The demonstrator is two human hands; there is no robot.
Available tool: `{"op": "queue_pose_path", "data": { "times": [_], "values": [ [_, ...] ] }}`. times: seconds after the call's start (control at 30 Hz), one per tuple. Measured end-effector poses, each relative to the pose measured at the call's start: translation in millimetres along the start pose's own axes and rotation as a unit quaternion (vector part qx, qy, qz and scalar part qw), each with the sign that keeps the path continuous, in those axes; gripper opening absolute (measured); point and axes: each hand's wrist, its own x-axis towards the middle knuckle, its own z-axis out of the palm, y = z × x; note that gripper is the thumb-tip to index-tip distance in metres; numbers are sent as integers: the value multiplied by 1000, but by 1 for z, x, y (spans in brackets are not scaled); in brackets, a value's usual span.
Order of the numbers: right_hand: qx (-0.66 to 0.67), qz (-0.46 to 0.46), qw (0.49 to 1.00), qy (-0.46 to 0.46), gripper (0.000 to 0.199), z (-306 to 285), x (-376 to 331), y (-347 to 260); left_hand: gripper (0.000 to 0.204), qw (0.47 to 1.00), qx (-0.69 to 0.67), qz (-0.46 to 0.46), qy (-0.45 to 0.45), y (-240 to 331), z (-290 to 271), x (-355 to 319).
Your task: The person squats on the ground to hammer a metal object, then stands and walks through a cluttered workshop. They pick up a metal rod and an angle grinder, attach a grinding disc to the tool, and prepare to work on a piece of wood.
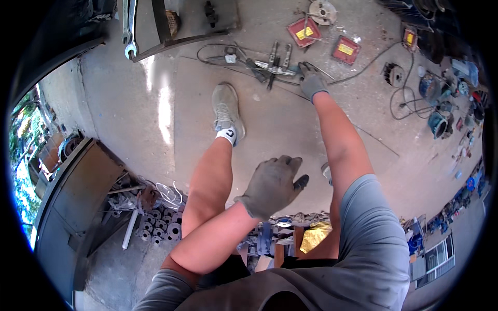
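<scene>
My left hand (272, 187), in a grey work glove, hangs over my lap with nothing in it. Its fingers point ahead and right, and the thumb stands apart. My right hand (313, 83), gloved the same way, reaches down to the concrete floor. Its fingers curl at the right end of a silver metal bar tool (277, 67) with several arms. What lies under those fingers is hidden. A thin metal rod (320, 71) sticks out just past them. Left of the bar tool lies a dark-handled tool (255, 70) beside a looped cable (199, 54).
Two red boxes (304, 32) (346, 50) and a round disc (322, 12) lie beyond my right hand. Wrenches (130, 31) hang by a metal stand at upper left. Cables and scattered parts (430, 93) cover the right side. Stacked metal rings (158, 225) stand lower left.
</scene>
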Motion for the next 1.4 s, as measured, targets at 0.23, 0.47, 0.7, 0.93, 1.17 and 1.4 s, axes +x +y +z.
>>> {"op": "queue_pose_path", "data": {
  "times": [0.23,0.47,0.7,0.93,1.17,1.4],
  "values": [
    [-10,170,982,-80,40,-8,-6,-7,48,998,-37,-6,50,-2,-1,16],
    [-14,192,975,-107,30,-17,-18,4,47,999,-6,-31,13,-10,12,18],
    [19,219,966,-139,36,24,-45,48,49,1000,-8,-30,3,-9,17,22],
    [406,305,838,-199,38,-23,-80,25,59,993,-31,-112,10,-18,18,26],
    [715,223,638,-180,36,-179,-194,-131,60,931,-168,-132,295,-27,18,49],
    [568,120,814,-2,27,-202,-278,-228,58,693,-622,-278,233,-13,-2,46]
  ]
}}
